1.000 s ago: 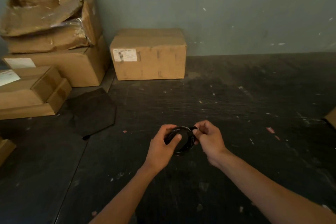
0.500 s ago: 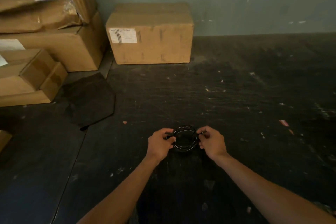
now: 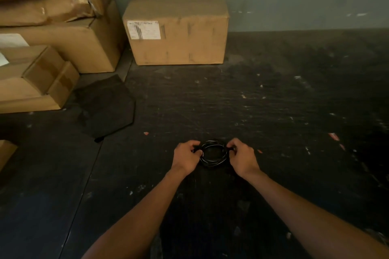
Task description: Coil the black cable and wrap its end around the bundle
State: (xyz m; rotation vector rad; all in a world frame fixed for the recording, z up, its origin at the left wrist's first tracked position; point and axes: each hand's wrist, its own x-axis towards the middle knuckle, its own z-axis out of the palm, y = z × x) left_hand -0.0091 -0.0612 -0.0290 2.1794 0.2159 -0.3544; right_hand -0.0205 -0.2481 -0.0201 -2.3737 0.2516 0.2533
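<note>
Your two bare hands hold a small round coil of black cable (image 3: 213,154) low over a dark, scuffed tabletop (image 3: 273,111), near its front middle. Your left hand (image 3: 185,159) pinches the coil's left side, fingers curled closed around the strands. Your right hand (image 3: 242,156) pinches the right side, thumb and fingertips closed on what looks like a short stub of cable or plug; the dim light hides which. Thin pale highlights run along the loops. Farther back, a sealed cardboard box (image 3: 177,27) with a white label (image 3: 143,30) stands against the grey-green wall. Stacked cartons (image 3: 56,33) sit at the left, with a dark flat sheet (image 3: 105,105) lying beside them.
</note>
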